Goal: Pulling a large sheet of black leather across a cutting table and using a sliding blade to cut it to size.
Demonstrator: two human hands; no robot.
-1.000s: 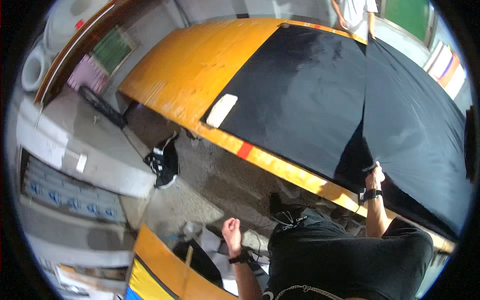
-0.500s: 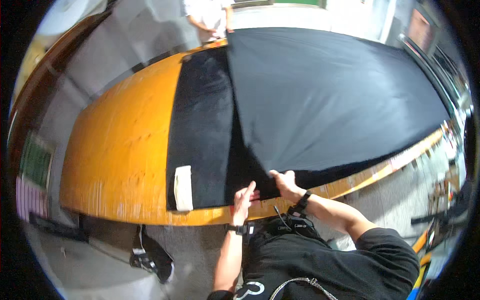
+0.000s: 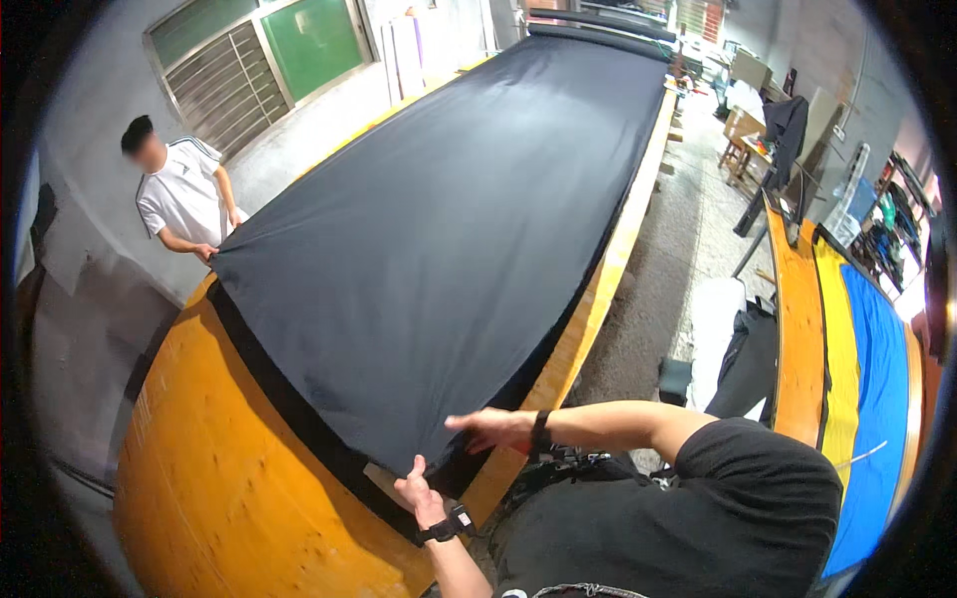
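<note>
A wide sheet of black fabric (image 3: 429, 209) lies stretched along the table, over another black layer (image 3: 269, 349) that shows at its edges. My left hand (image 3: 421, 498) is closed on the near corner of the top sheet, thumb up, and creases fan out from there. Just right of it, my right hand (image 3: 488, 429) reaches over the fabric with fingers stretched out; whether it touches the cloth is hard to tell. A pale, oblong piece (image 3: 391, 486) beside my left hand is partly covered by the sheet.
Across the table a person in white (image 3: 184, 199) holds the sheet's far corner. The orange wooden tabletop (image 3: 219, 429) shows at the left. A fabric roll (image 3: 598, 32) lies at the far end. To the right stands another table (image 3: 797, 349) with yellow and blue cloth (image 3: 872, 389).
My view has turned right along the table. The sheet's near corner has moved left over the lower layer and pale piece. My left hand has closed on it; my right hand has let go.
</note>
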